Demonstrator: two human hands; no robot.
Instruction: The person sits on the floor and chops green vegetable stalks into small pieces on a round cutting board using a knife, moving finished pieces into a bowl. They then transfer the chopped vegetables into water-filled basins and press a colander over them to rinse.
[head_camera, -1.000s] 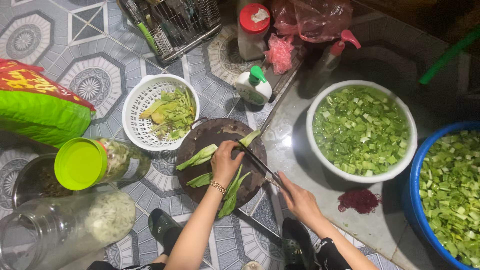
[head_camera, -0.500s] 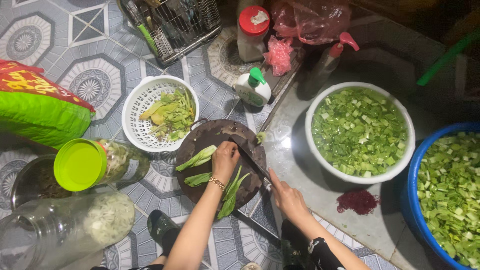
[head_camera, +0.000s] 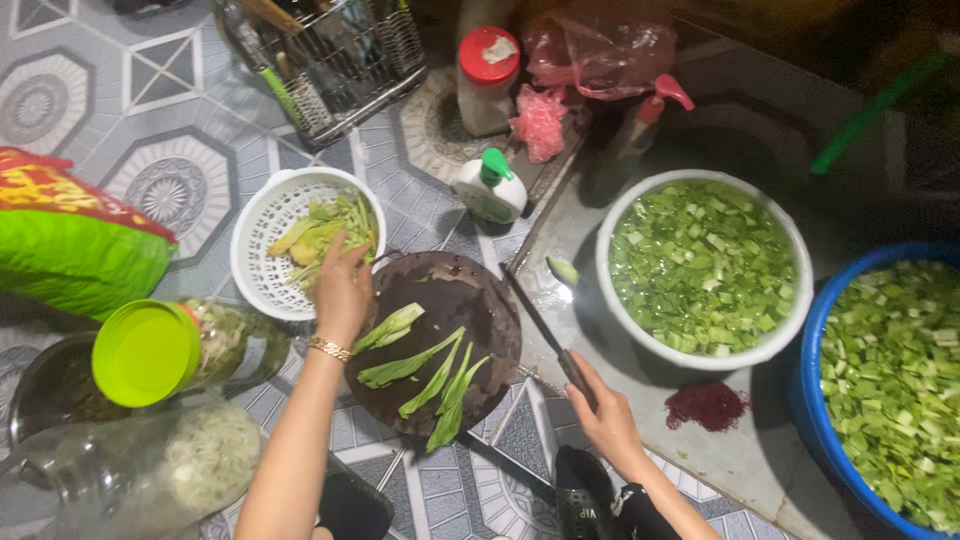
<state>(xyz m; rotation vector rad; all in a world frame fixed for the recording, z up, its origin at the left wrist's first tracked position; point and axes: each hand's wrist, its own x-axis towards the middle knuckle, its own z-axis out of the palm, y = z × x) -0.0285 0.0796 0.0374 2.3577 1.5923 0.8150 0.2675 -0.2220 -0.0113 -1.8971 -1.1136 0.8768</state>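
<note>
Left hand (head_camera: 343, 283) reaches to the rim of the white perforated plastic colander (head_camera: 262, 240) at 10 o'clock from the round dark wooden cutting board (head_camera: 470, 300), fingers loosely curled over the pale green vegetable scraps (head_camera: 320, 228) in it; cannot tell whether the grip pinches any. A gold bracelet (head_camera: 329, 348) sits on that wrist. Right hand (head_camera: 605, 420) at 5 o'clock of the board, grip pressed together around the handle of a long dark kitchen knife (head_camera: 540, 325), blade lying along the board's right edge, tip towards 12 o'clock. Several long green leafy stalks (head_camera: 430, 375) lie on the board, spilling over its lower rim. White round bowl of chopped greens in water (head_camera: 790, 330) at 3 o'clock of the board; blue plastic basin of chopped greens (head_camera: 815, 400) further right, just beside it. White bottle with green cap (head_camera: 488, 188) at 12 o'clock, red-lidded jar (head_camera: 486, 80) beyond it. Clear jar with lime-green lid (head_camera: 148, 352) at 9 o'clock. Everything sits on a patterned tile floor (head_camera: 170, 185).
</note>
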